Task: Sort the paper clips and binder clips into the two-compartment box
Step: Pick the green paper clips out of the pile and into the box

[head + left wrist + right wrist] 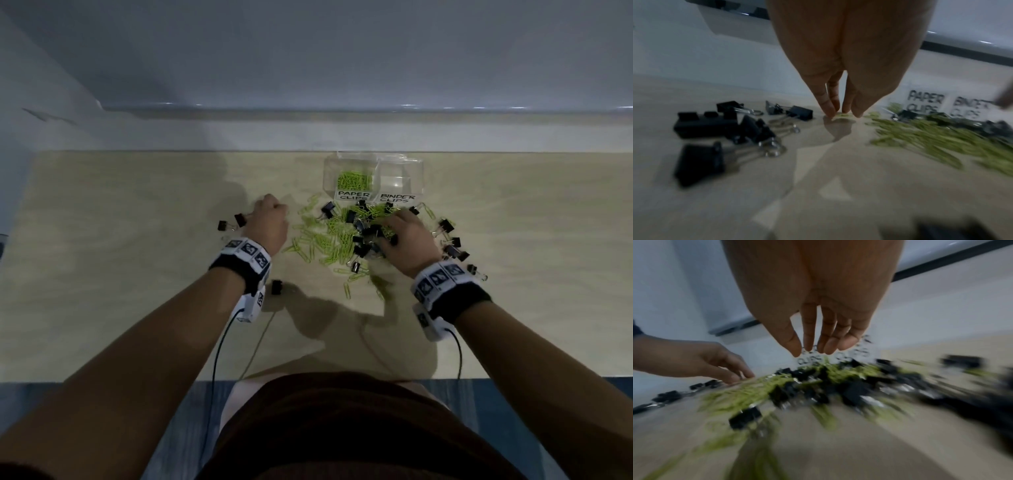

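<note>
Left hand (270,222) sits at the left edge of the pile, fingertips (828,112) down on the pale wood-look tabletop (137,240), pinched tog. on a single lime-green wire paper clip (842,115); thumb on the far side of it. Just left of that hand: small group of black metal binder clips w/ silver wire handles (711,123), apart from the main pile; one more black clip near the left wrist band (276,287).

Centre: loose spread of lime-green paper clips (329,240) on the table, mixed w/ black binder clips toward the right. Wrist views blurred here, so indiv. clips hard to separate.

Right hand (407,240) is over the dense mixed part of the pile, fingers (809,337) pointing down, relaxed and slightly apart, tips just above or at the clips; nothing seen held in the right wrist view. More black binder clips scattered right of that hand (452,243).

Behind the pile, at the table's far edge: clear plastic two-compartment box (416,171). Left compartment labelled "PAPER CLIPS" (354,196) has a heap of green clips in it (354,181); right compartment labelled "BINDER CLIPS" (397,199) shows no clips. Pile touches the box front.

Both wrists wear black bands w/ white marker tags and cabled cameras (438,284).
</note>
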